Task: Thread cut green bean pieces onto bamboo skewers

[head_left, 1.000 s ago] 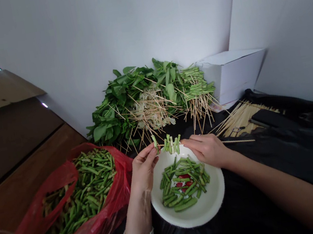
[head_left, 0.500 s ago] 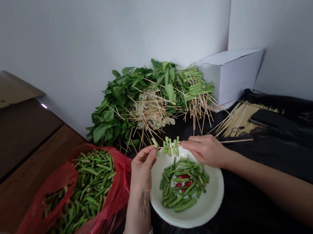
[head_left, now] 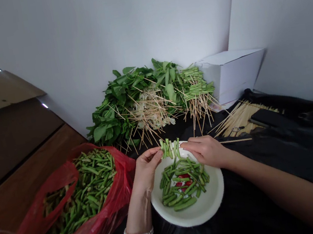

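Over the far rim of a white bowl [head_left: 217, 203], my right hand [head_left: 209, 150] is closed round a bamboo skewer [head_left: 236, 141], whose bare end sticks out to the right. Several short green bean pieces [head_left: 170, 149] sit side by side across the skewer, between my hands. My left hand [head_left: 145, 171] pinches the leftmost piece between thumb and fingers. Below, cut green beans [head_left: 185, 204] lie in the bowl, partly covering a red pattern on its bottom.
At left, an open red plastic bag [head_left: 123, 167] holds many cut beans. Leafy greens [head_left: 105, 122], skewered vegetables [head_left: 196, 85] and a white box [head_left: 236, 72] stand along the wall. Loose skewers [head_left: 235, 119] and a dark phone-like object [head_left: 265, 118] lie on the right.
My left hand has moved right, sliding the leftmost bean piece along the skewer up against the others. My right hand has stayed almost in place.
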The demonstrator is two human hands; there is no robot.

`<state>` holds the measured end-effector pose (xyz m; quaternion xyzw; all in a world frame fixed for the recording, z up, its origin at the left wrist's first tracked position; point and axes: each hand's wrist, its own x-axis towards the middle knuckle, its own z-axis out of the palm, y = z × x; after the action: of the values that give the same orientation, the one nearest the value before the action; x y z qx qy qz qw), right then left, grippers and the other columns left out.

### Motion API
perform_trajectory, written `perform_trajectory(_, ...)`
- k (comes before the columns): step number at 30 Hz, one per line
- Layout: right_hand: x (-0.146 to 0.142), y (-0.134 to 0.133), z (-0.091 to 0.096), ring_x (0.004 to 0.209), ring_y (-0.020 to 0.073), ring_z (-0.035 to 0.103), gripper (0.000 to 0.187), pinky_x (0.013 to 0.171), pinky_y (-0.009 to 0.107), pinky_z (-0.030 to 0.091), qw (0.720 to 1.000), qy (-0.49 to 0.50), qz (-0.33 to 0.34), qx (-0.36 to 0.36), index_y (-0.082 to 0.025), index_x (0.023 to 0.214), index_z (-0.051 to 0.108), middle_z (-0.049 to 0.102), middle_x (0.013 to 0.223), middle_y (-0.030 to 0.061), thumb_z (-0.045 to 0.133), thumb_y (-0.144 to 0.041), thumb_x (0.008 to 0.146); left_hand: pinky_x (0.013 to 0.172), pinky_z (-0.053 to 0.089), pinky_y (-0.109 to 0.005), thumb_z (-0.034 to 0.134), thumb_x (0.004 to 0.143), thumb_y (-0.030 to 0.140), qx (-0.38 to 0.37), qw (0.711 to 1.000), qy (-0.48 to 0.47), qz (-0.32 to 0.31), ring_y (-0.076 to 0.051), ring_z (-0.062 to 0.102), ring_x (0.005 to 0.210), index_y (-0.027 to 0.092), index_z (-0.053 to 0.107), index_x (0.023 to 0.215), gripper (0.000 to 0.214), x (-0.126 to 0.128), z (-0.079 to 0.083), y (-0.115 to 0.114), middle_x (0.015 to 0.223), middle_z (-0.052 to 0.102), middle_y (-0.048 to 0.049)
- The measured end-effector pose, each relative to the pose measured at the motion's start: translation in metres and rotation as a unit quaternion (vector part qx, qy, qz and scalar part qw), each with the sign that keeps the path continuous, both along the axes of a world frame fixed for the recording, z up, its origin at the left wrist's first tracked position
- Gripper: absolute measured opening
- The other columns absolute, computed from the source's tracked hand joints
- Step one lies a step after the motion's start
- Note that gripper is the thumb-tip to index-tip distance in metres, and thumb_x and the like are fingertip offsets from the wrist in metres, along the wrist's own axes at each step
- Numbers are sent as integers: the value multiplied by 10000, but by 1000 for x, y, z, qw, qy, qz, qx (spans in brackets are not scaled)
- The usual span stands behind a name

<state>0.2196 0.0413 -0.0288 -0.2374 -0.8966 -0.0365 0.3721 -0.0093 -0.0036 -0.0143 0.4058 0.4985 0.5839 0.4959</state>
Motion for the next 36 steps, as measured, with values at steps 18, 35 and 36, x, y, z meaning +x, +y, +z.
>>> perform_trajectory(18, -1, -1, 3, 715, 115, 597, 264, 648, 220, 427, 998, 32, -61, -4, -171, 1062, 659, 653, 806, 32, 415, -183, 962, 771, 457, -318, 660, 765, 201, 89, 844, 472, -239, -218, 610, 842, 246, 768, 897, 176, 13, -1, -14, 892, 683, -44)
perform_trajectory(35, -1, -2, 3, 710, 115, 588, 279, 654, 221, 428, 998, 34, -57, -5, -160, 1029, 672, 648, 807, 38, 405, -224, 983, 795, 409, -329, 660, 728, 164, 70, 793, 544, -263, -240, 566, 910, 221, 707, 802, 105, 12, -2, -18, 871, 633, -30)
perform_trajectory(36, -1, -1, 3, 706, 114, 587, 277, 654, 221, 429, 998, 36, -57, -3, -161, 1030, 672, 647, 800, 37, 405, -223, 984, 784, 413, -322, 655, 738, 168, 71, 804, 530, -259, -232, 573, 893, 219, 704, 813, 103, 13, 0, -18, 867, 642, -29)
